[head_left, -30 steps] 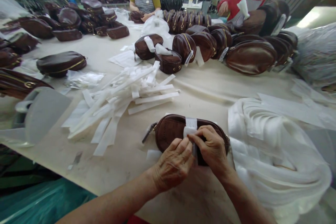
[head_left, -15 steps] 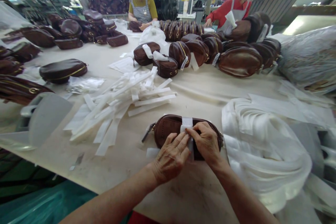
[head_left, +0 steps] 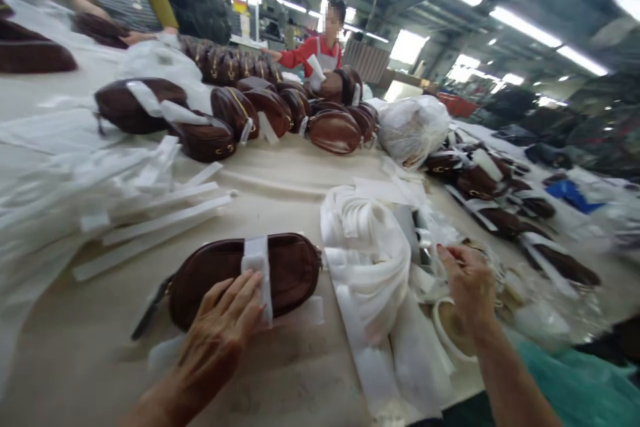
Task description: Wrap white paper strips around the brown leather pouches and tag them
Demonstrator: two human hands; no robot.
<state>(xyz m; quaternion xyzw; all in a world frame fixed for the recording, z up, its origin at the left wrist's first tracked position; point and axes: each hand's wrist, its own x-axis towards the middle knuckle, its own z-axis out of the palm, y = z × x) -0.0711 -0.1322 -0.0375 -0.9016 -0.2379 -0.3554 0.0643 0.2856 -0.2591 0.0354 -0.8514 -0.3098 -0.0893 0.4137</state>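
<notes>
A dark brown zippered bag point(head_left: 210, 273) lies on the table with a white strip point(head_left: 257, 280) wrapped around its middle. My left hand point(head_left: 225, 327) rests on it, fingers stretched out over the strip and holding it against the bag. Off to the right, my right hand point(head_left: 470, 280) is raised beside a grey tape dispenser point(head_left: 409, 230), its thumb and fingers pinched together. What sits in that pinch, if anything, is too small to make out. A dark zipper pull point(head_left: 150, 310) hangs from the bag's left end.
Between my hands lies a thick coil of white strip point(head_left: 370, 260). Loose cut strips point(head_left: 155, 227) are piled at left. Brown bags point(head_left: 334, 131) stand in rows behind, near a plastic-wrapped bundle point(head_left: 415, 127). A person in red point(head_left: 313, 57) and another in an apron point(head_left: 123, 3) are across the table.
My right hand has left the bag and moved right toward the tape dispenser. My left hand stays on the strip. The view has swung to the right.
</notes>
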